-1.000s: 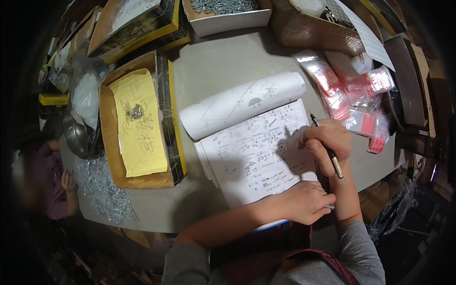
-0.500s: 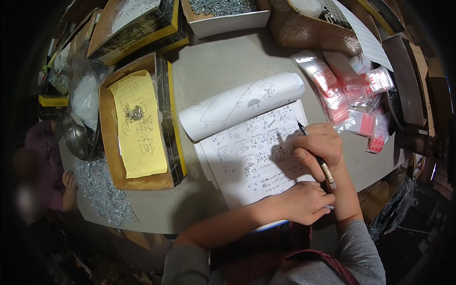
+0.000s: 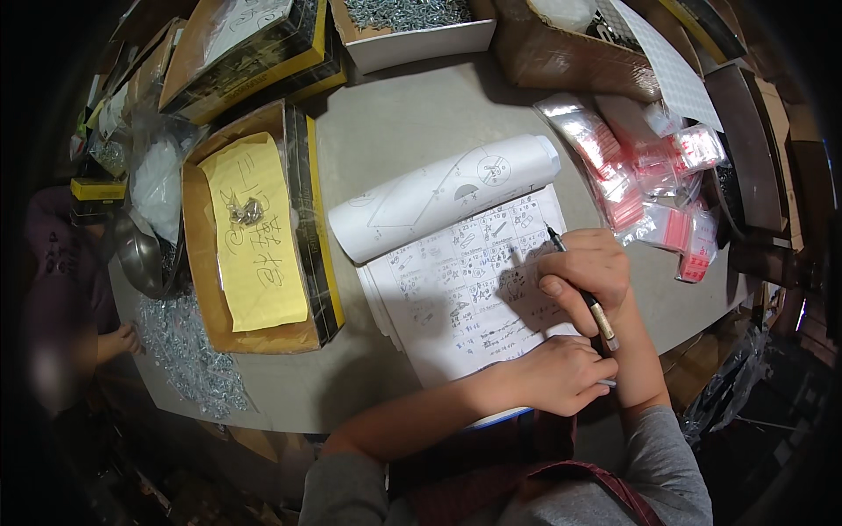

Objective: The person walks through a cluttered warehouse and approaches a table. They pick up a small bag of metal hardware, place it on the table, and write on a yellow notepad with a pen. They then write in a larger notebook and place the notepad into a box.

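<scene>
My right hand [image 3: 589,270] is closed around a black pen [image 3: 601,321], its tip pointing away from me over the upper right of a printed sheet [image 3: 478,329]. Small part drawings and handwritten notes cover the sheet. My left hand [image 3: 564,375] rests at the sheet's lower right edge, close to my right wrist, with its fingers curled. A slim, pale end [image 3: 607,382] pokes out from those fingers; the rest of it is hidden. The rolled-back top pages [image 3: 447,195] lie across the far part of the stack.
To the left stands an open carton [image 3: 326,263] with a yellow handwritten sheet [image 3: 263,289] and small metal parts. Beyond it are a metal scoop [image 3: 140,250] and loose screws [image 3: 193,359]. Red-and-clear plastic bags [image 3: 649,175] lie right; a screw box [image 3: 421,48] stands behind. A co-worker's hand [image 3: 123,339] is far left.
The co-worker at the far left has shifted, and that hand is lower now. My hands and the pen have hardly moved; the pen tip is very slightly farther left.
</scene>
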